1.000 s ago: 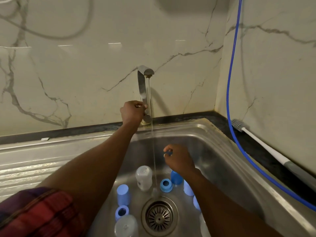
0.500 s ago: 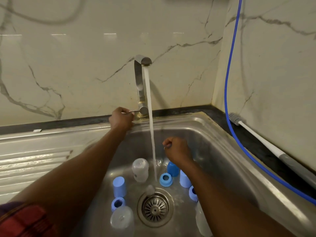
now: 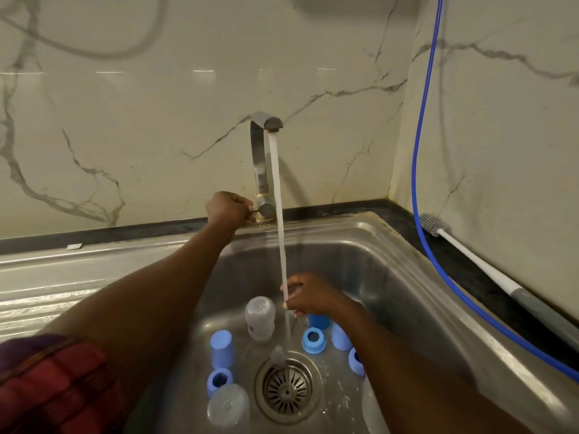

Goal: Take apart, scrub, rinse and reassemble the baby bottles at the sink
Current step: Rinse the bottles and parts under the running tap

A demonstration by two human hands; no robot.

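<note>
Water runs in a full stream from the steel tap [image 3: 260, 158] into the sink [image 3: 391, 277]. My left hand [image 3: 230, 208] grips the tap's lever at its base. My right hand [image 3: 308, 297] is at the stream with curled fingers that pinch a small bottle part, which hardly shows. On the sink floor stand a clear bottle [image 3: 260, 317], a second clear bottle [image 3: 228, 405], light blue caps [image 3: 221, 347], blue collar rings [image 3: 313, 339] and a dark blue cap [image 3: 319, 321]. A clear teat [image 3: 277, 355] sits by the drain [image 3: 287, 389].
A white-handled bottle brush [image 3: 434, 225] lies on the dark counter at the right, against the marble wall. A blue hose [image 3: 418, 183] hangs down the corner and runs along the counter. The ribbed draining board [image 3: 47, 286] stretches to the left.
The thin trickle has become a full stream. My left hand slid down from the spout to the lever. My right hand moved left into the water.
</note>
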